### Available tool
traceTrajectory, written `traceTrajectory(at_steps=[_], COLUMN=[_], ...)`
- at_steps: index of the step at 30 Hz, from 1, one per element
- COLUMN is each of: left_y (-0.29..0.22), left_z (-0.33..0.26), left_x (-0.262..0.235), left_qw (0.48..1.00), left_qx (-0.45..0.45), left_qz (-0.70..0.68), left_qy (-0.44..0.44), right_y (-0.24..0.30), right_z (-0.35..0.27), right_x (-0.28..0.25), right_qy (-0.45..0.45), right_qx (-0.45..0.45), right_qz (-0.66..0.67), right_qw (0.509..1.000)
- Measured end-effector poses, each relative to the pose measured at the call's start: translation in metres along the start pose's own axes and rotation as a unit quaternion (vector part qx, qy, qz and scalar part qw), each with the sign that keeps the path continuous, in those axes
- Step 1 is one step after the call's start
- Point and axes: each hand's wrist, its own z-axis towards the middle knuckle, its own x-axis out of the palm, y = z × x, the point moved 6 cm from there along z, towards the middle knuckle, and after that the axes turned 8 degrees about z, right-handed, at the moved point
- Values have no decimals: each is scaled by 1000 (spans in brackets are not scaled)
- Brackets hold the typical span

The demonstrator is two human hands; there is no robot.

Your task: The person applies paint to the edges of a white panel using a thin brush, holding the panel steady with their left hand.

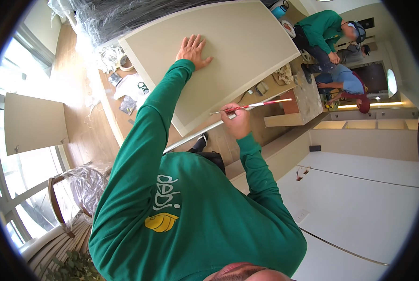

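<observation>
bright daylight floods from the windows (12, 84) at the left of the frame, blowing out the upper left; fisheye bends edges, dark rim all round; centre sharp.

A wooden worktop (107, 100) is carrying a large beige cabinet door panel (228, 51), which is lying flat and covering most of it. On the bare strip beside the panel, a roll of tape (125, 63), a white folded cloth or bag (133, 87) and a few small dark packets (127, 105) are lying, possibly hardware, too small to tell.
</observation>
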Motion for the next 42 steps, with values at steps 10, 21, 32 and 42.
traceTrajectory(at_steps=[10,21,32,42], left_y=[-2,0,-2,-2], left_z=[0,0,2,-1], left_x=[-1,0,-1,-6], left_qw=[1000,1000,1000,1000], left_qx=[1,-3,5,4], left_qz=[1,4,3,15], left_qy=[5,15,9,26], right_y=[1,-10,-37,-6], right_z=[3,16,48,15], right_x=[1,-16,-63,-27], right_qy=[1,3,-50,-29], right_qx=[1,16,-10,-58], right_qz=[-2,-5,-44,-87], right_qw=[1000,1000,998,994])
